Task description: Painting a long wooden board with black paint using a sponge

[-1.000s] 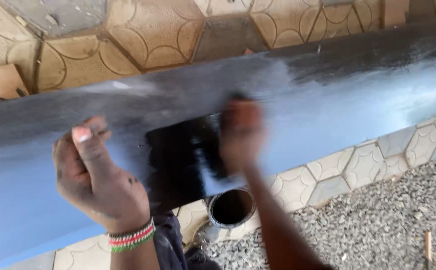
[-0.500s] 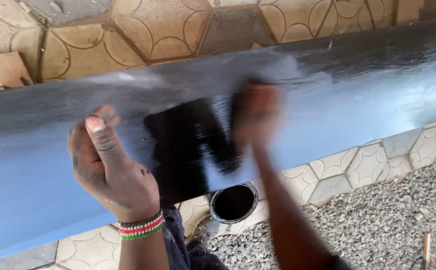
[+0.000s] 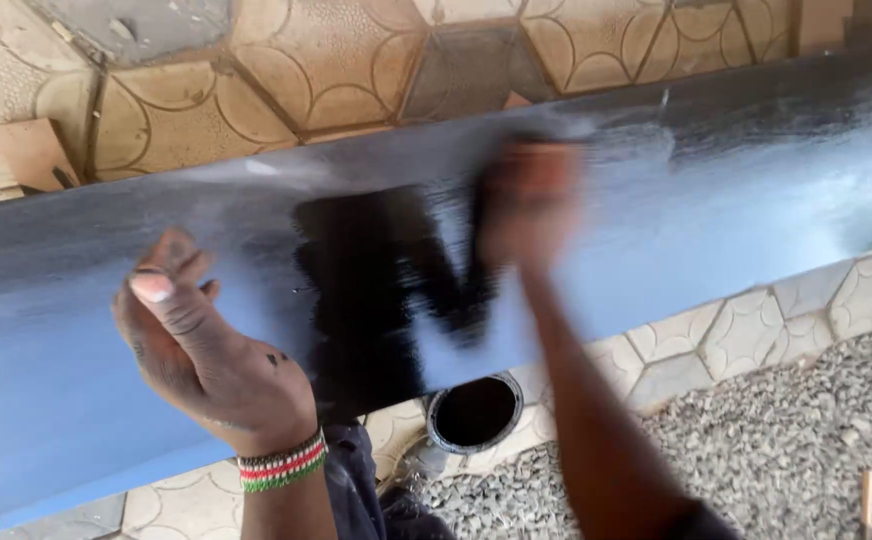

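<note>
the long board looks smooth, with a dull grey-blue sheen and chalky pale streaks; its wet black patch is glossy. the paving tiles are matt, patterned concrete, the gravel rough and grey. the small tin looks metal, black inside. the wristband is beaded.

Bright daylight. The right hand is blurred from moving fast. Soft glare shines on the board. The left hand looks sharp.
</note>
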